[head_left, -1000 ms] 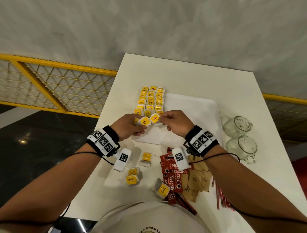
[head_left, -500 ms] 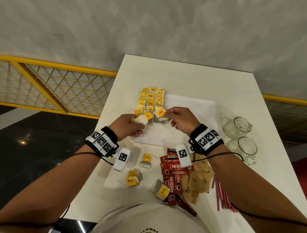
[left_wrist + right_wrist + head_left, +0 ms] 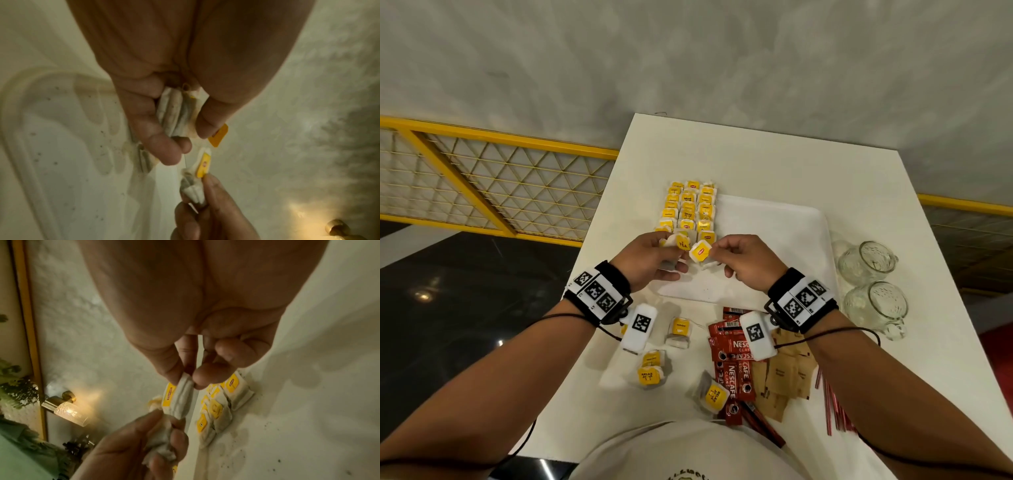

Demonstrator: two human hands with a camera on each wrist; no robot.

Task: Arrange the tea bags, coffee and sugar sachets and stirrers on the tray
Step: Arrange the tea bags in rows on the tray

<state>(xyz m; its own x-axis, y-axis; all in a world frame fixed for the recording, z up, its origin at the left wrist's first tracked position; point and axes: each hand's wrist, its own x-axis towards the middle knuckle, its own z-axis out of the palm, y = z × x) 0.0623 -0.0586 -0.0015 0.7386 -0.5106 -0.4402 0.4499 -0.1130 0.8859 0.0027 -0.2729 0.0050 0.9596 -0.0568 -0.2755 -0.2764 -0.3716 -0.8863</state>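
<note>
Both hands work above the near-left corner of the white tray (image 3: 774, 240), which rests on the white bench (image 3: 756, 164).

Left hand (image 3: 650, 260): fingers and thumb are curled around a small bundle of tea bags (image 3: 174, 113), yellow tags outward. The hand is clamped on the bundle.

Right hand (image 3: 746, 260): thumb and index finger pinch a single tea bag (image 3: 700, 252) at its edge, yellow tag up. This bag hangs just beside the left hand's bundle; whether the two touch cannot be told.

Arranged tea bags (image 3: 690, 207): three columns run along the tray's left side, just beyond both hands.

Loose tea bags (image 3: 650, 371): several lie on the bench near the person, left of the sachets.

Coffee sachets (image 3: 732, 373): red, piled on the bench below the tray. Brown sugar sachets (image 3: 787, 377) lie just beside them on the right.

Stirrers (image 3: 832, 407): red, grouped at the right of the sugar sachets.

Two glass mugs (image 3: 873, 284) stand to the right of the tray.
</note>
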